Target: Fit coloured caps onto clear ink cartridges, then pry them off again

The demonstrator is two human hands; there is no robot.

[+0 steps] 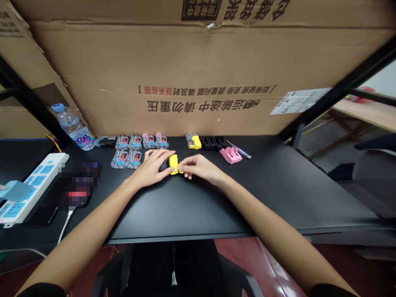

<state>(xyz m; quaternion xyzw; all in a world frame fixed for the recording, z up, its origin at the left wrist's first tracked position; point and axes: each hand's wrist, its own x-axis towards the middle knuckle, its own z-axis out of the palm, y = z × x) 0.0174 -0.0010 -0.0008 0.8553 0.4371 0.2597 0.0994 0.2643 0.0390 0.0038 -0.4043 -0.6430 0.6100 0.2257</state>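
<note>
Over the middle of the black table, my left hand [154,167] is closed round a small yellow plastic part [173,164], its thumb along the near side. Something dark and partly clear shows under those fingers, mostly hidden. From the right, my right hand [199,167] pinches the yellow part's near right edge between thumb and forefinger. Beyond my hands stand a clear case with a yellow piece [194,141], a row of black plastic parts [213,142] and pink plastic parts [230,155]. Several clear cases with red and blue insides [126,159] lie left of my left hand.
A screwdriver [239,150] lies behind the pink parts. At the left are a water bottle [76,127], a white power strip [34,185] and a phone [82,185] on a white cable [65,225]. A cardboard wall [185,53] closes off the back; the table's front edge [185,238] is near me.
</note>
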